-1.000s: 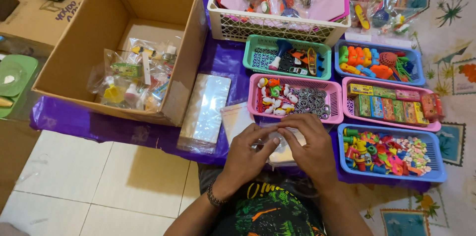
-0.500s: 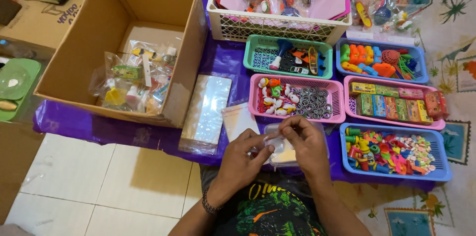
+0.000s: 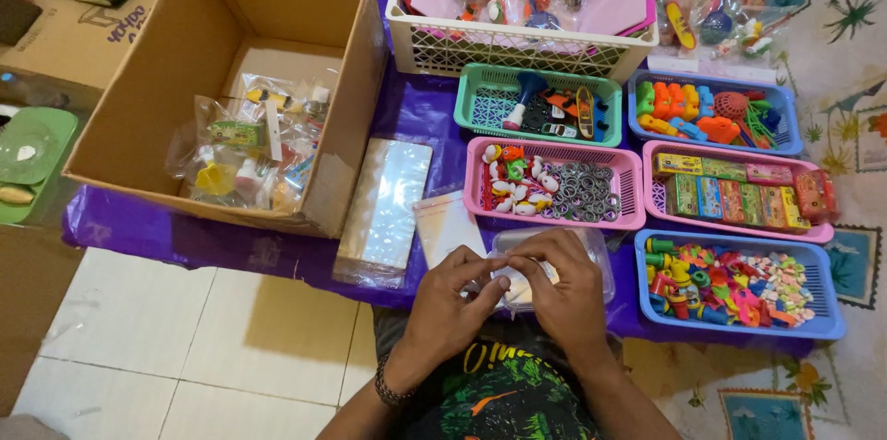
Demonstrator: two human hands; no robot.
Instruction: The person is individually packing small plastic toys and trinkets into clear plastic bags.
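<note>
My left hand (image 3: 450, 303) and my right hand (image 3: 560, 289) meet at the near edge of a table with a purple cover (image 3: 185, 235). Together they pinch a small clear plastic bag (image 3: 511, 285) between thumbs and fingers. What is inside the bag is hidden by my fingers. Under the hands lies a clear plastic tray (image 3: 596, 255). A stack of empty clear bags (image 3: 386, 210) lies to the left, with one loose bag (image 3: 446, 224) beside it.
A cardboard box (image 3: 305, 42) with several filled bags stands at the left. Small baskets of toys sit ahead: pink (image 3: 554, 215), green (image 3: 480, 98), two blue (image 3: 813, 329) and another pink (image 3: 739, 227). A white basket (image 3: 517, 50) is at the back.
My hands have stayed together on the small bag and shifted slightly nearer to me. The camera view has moved a little.
</note>
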